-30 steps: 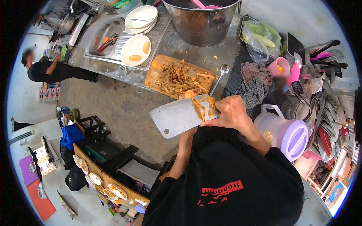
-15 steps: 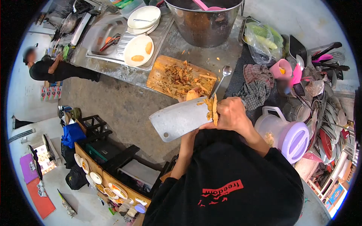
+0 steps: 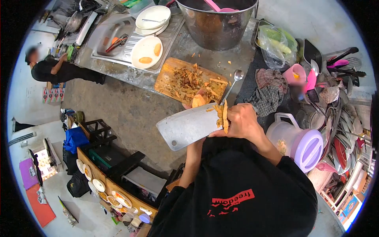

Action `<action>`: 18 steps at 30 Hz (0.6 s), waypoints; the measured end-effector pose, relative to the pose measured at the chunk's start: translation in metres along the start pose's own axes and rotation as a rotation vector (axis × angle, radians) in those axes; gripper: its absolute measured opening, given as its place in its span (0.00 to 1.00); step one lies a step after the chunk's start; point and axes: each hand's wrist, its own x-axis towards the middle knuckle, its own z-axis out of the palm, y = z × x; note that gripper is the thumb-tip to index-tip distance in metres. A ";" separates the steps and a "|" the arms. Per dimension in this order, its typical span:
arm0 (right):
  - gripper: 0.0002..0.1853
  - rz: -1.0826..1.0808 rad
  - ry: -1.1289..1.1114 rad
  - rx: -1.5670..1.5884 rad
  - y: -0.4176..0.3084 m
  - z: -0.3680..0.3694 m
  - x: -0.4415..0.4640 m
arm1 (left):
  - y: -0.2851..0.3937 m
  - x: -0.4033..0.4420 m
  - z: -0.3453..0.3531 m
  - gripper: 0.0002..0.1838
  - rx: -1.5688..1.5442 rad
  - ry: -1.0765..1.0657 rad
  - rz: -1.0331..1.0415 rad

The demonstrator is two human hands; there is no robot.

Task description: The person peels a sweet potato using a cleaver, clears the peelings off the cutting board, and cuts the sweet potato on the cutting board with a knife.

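My right hand grips a wide cleaver by its handle end, the blade pointing left with a hole near its tip corner. Strips of orange peel cling to the blade close to my fingers. Behind the blade, my left hand is closed around a peeled orange root vegetable; most of that hand is hidden. Just beyond lies a wooden cutting board, strewn with brownish peelings. A metal spoon rests at its right edge.
Peeled orange pieces sit in a white plate beside the sink. A large metal pot stands behind the board. Cloths and a lidded plastic jug are right. Another person stands far left.
The orange vegetable and my left fingers have shifted slightly left and down, showing a bit more above the blade. The cleaver stays nearly still. The view has moved slightly.
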 end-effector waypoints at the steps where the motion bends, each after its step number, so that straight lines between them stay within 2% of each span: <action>1: 0.32 -0.002 0.000 0.000 -0.001 0.000 0.000 | 0.000 0.002 0.001 0.43 -0.063 0.020 -0.007; 3: 0.32 -0.003 0.016 0.013 -0.001 0.000 0.001 | 0.000 0.003 0.002 0.44 -0.126 0.041 -0.012; 18: 0.35 0.010 0.073 -0.008 -0.002 -0.001 0.002 | 0.001 -0.013 -0.020 0.41 0.240 -0.114 0.111</action>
